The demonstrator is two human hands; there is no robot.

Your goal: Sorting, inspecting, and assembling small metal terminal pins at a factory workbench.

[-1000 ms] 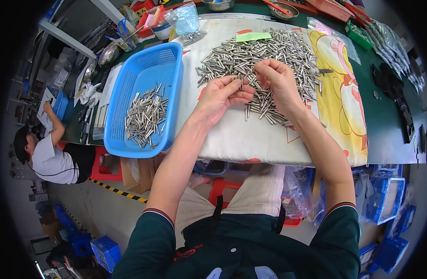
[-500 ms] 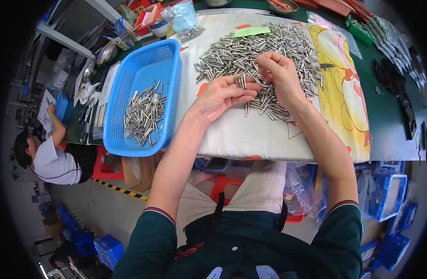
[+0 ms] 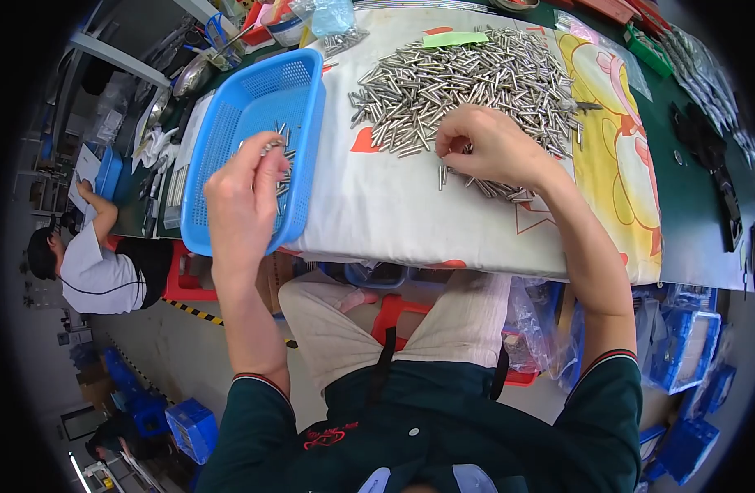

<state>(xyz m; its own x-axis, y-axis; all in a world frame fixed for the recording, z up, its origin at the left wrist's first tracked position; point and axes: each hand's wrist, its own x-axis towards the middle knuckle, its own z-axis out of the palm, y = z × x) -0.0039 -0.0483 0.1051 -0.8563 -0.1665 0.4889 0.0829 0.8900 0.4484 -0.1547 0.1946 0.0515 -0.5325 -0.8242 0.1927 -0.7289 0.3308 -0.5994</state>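
My left hand (image 3: 244, 193) is over the blue perforated basket (image 3: 198, 177), its fingers closed on several small metal pins (image 3: 271, 145) whose shiny ends show at the fingertips. More loose pins (image 3: 284, 182) lie in the basket, partly covered by that hand. At the near edge of a large heap of silvery metal pins (image 3: 468, 82), my right hand (image 3: 491, 148) has thumb and fingers pinched together. Whatever is in that pinch is hidden by the fingers. Just below them a couple of pins (image 3: 441, 177) lie on the pale printed cloth (image 3: 394, 218).
A green paper strip (image 3: 455, 39) rests on the heap's far side. Bagged parts (image 3: 345, 39) stand behind the basket. At the far right are a green tray (image 3: 647, 51) and a black strap-like item (image 3: 706, 156). Another person (image 3: 98, 263) sits at the left.
My left hand has moved left from beside the heap to over the basket, carrying the pins. My right hand has dropped lower and turned palm-down at the heap's near edge.
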